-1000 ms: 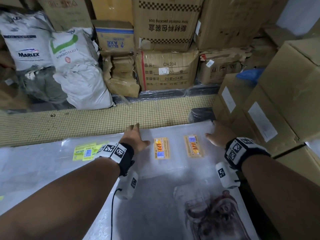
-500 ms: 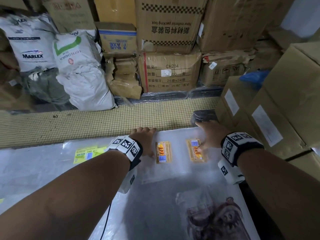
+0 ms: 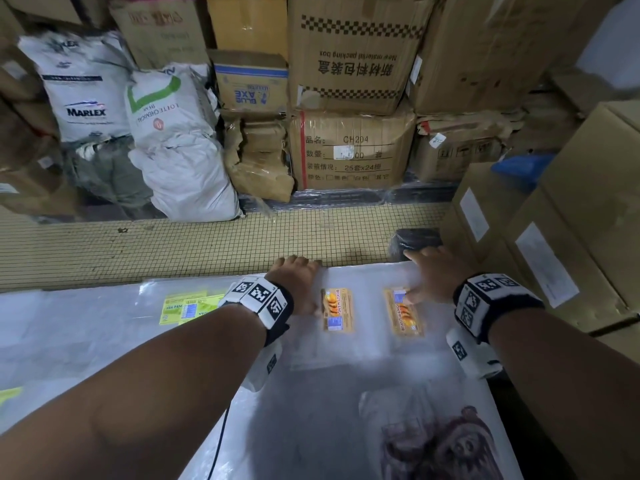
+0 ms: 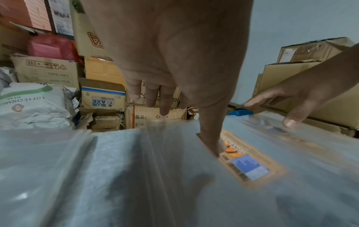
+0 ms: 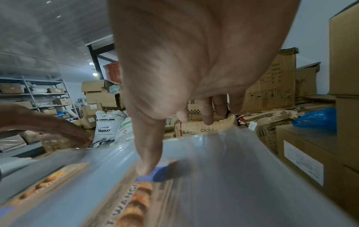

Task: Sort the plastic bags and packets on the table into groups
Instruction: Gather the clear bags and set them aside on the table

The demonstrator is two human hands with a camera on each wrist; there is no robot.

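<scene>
At lower centre of the head view, the clear plastic bags with orange printed labels [image 3: 337, 310] are lying flat on the table. The left hand [image 3: 298, 284] and right hand [image 3: 427, 275] are both gripping the stack's far edge, thumbs pressing on top, fingers curling over.

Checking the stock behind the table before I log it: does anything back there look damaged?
Yes. The small carton under the Blue Axe box is crushed and torn, its cardboard buckled.

Bare forearms, no sleeves. Each wrist: black band [image 3: 281, 317] with white square-code marker tiles [image 3: 483, 299]. White camera unit [image 3: 472, 355] underneath. Thin black cable [image 3: 216, 445] from left unit.
</scene>
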